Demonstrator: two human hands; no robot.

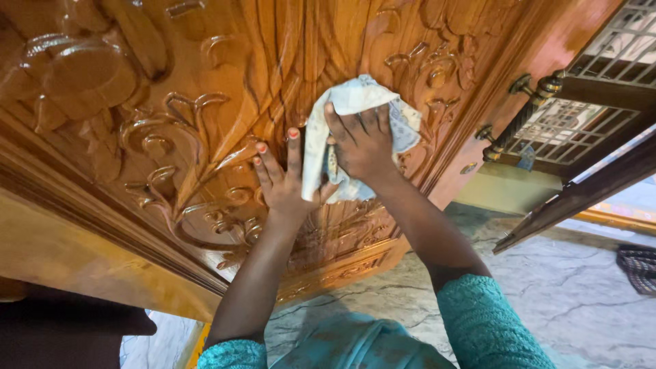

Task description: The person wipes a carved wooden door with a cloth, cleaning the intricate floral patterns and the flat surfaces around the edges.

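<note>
Nearby, a brass handle (523,116) sits beside the carved door (171,102), right of both hands.

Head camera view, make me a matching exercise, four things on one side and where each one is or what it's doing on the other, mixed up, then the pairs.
Things:
1. cloth
2. left hand
3. door handle
4. floor

Places or states:
A. grey marble, below the door
B. pressed flat on the carved door, fingers spread
C. brass, at the door's right edge
D. bunched under the right hand, against the wood

Pairs: 1-D, 2-B, 3-C, 4-A
</note>
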